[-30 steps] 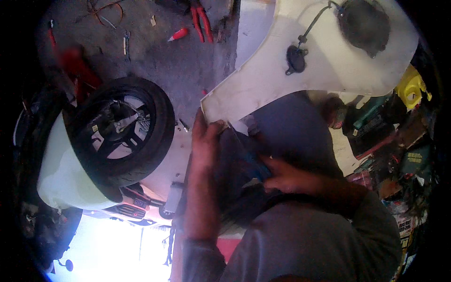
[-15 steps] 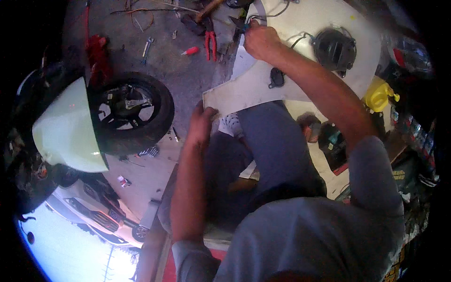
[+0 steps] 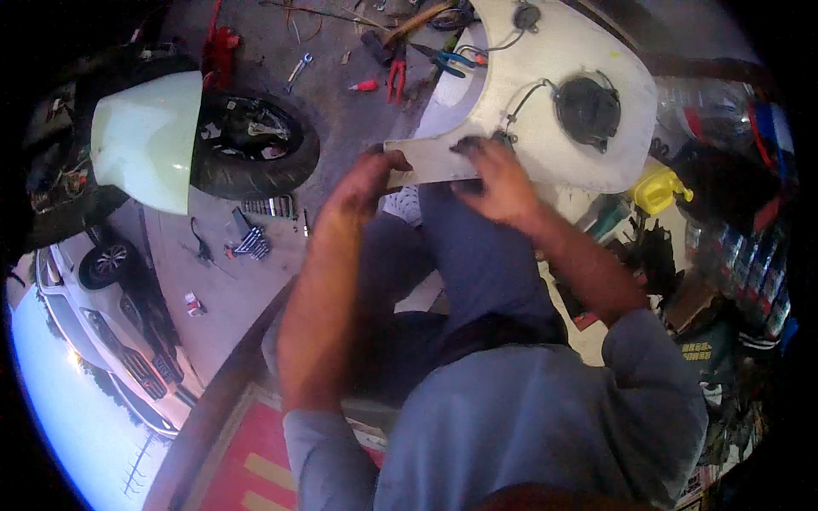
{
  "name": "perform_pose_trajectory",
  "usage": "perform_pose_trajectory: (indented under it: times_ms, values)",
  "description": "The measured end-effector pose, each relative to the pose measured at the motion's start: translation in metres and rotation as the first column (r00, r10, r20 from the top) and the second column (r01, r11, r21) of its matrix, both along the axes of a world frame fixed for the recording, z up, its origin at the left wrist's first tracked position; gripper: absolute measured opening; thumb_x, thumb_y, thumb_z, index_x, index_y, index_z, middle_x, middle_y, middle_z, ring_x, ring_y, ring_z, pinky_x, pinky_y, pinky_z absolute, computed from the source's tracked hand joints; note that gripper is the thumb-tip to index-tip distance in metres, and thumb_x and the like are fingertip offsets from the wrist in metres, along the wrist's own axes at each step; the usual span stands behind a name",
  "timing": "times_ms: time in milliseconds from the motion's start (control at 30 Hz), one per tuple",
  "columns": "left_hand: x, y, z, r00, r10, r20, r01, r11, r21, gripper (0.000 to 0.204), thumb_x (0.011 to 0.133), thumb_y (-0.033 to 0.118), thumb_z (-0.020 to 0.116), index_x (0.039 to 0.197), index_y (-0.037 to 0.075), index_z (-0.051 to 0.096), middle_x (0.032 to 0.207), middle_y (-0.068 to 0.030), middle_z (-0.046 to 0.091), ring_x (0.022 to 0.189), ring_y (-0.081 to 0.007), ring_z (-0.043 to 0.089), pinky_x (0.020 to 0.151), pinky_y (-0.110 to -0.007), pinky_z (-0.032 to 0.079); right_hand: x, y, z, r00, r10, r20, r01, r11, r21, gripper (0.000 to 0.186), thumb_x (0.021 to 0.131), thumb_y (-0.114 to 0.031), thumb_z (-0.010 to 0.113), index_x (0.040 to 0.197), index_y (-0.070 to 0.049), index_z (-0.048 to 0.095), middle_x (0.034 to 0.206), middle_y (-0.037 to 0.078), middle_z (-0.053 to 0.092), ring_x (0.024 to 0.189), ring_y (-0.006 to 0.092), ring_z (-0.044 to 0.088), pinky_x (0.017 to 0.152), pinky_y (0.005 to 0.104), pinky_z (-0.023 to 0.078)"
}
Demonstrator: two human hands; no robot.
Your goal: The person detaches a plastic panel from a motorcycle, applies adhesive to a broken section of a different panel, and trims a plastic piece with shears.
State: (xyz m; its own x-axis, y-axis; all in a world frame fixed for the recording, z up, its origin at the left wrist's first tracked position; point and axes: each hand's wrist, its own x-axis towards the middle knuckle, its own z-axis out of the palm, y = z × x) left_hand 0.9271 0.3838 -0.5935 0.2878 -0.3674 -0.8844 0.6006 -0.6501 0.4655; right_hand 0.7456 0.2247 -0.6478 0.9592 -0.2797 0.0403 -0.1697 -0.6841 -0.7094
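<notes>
The cream panel (image 3: 558, 60) spans twelve to two o'clock; a wheel (image 3: 264, 176) sits at ten. My left hand (image 3: 366, 181) pinches the panel's narrow end; my right hand (image 3: 504, 183) touches its neck, firmness unclear. Blue-handled pliers (image 3: 443, 60): twelve.

Held at its narrow lower-left end, a cream-white panel (image 3: 532, 128) widens toward a rounded upper-right edge; its upturned face carries a large round black fitting (image 3: 588, 113) and, above, a smaller disc (image 3: 527, 18).
</notes>
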Motion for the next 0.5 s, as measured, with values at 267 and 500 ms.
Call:
perform_pose_trajectory:
  times_ms: [267, 500]
  values:
    - [-0.059, -0.038, 0.069, 0.995, -0.062, 0.075, 0.062, 0.998, 0.006, 0.054, 0.081, 0.02, 0.061, 0.133, 0.012, 0.051, 0.114, -0.0088, 0.058, 0.1, -0.0232, 0.057, 0.084, -0.037, 0.048, -0.052, 0.014, 0.007, 0.955, 0.083, 0.285, -0.039, 0.987, -0.155, 0.043, 0.075, -0.006, 0.069, 0.117, -0.008, 0.062, 0.112, 0.012, 0.064, 0.095, 0.0329, 0.062, 0.08, 0.0429, 0.051]
    - [-0.112, -0.073, 0.12, 0.886, -0.117, 0.449, 0.243, 0.941, -0.234, 0.052, 0.084, 0.012, 0.059, 0.136, 0.011, 0.055, 0.123, -0.0108, 0.061, 0.112, -0.0218, 0.056, 0.098, -0.036, 0.041, -0.099, -0.018, 0.067, 0.945, -0.083, 0.316, 0.114, 0.99, -0.08, 0.029, 0.073, -0.005, 0.069, 0.102, -0.005, 0.067, 0.09, 0.013, 0.066, 0.084, 0.0346, 0.063, 0.073, 0.0431, 0.051]
